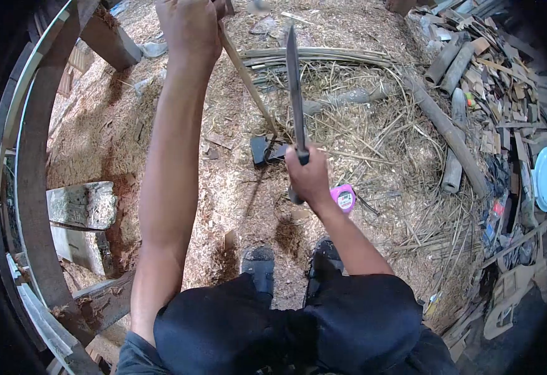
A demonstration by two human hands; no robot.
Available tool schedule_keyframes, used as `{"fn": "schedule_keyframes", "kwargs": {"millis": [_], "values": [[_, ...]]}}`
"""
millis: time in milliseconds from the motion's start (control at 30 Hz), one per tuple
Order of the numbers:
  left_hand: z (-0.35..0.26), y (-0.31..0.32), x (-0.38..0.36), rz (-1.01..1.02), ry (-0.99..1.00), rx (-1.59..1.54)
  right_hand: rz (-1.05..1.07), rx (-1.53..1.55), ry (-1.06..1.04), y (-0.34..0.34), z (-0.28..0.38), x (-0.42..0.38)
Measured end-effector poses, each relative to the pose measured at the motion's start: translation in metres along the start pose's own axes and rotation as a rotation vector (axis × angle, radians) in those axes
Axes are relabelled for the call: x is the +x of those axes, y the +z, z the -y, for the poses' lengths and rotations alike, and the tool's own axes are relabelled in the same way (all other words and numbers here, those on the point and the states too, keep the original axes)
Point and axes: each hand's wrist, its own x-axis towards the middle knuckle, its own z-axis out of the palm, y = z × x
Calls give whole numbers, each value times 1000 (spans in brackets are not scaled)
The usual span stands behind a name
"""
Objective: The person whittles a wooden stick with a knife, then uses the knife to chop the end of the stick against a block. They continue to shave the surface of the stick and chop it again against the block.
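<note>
Left hand (189, 25) grips thin bamboo strip (248, 81); right hand (309, 178) long flat blade (295, 87).

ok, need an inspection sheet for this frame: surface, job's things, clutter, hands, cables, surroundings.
Surface: ground covered in sawdust and wood shavings.
Job's things: thin bamboo strip standing tilted, its lower end on a dark block; long knife with blade pointing up beside the strip.
Clutter: pink tape measure near the right hand; bundle of split bamboo strips; loose straw-like slivers; bamboo poles; wood offcuts pile.
Hands: left hand closed around the strip's top; right hand closed on the knife handle.
Cables: nothing seen.
Surroundings: curved wooden frame on the left; white plate at the right edge; person's knees and dark shoes below.
</note>
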Motion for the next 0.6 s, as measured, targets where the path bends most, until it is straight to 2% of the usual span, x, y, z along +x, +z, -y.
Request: {"fn": "schedule_keyframes", "kwargs": {"millis": [33,67,100,133,233,333,433,467,533,600], "values": [[2,3,-2,1,4,0,34,-37,125,4,-5,-7],[8,6,-4,-155,192,453,118,-47,141,10,-56,-13],[13,10,-5,-312,381,906,142,-218,155,13,-92,-20],[16,13,-5,-312,384,905,164,-389,169,14,-110,-22],[21,14,-6,-352,357,898,279,-309,279,-1,-73,-10],[21,11,0,-290,352,917,123,-175,123,1,-29,-13],[25,12,-1,-252,401,984,106,-238,168,12,-60,-24],[24,14,-1,-247,412,981,198,-389,312,17,-114,-24],[24,17,-2,-244,398,964,297,-454,233,-4,-107,-15],[25,15,-4,-276,393,987,280,-374,253,-7,-80,-11]]}}
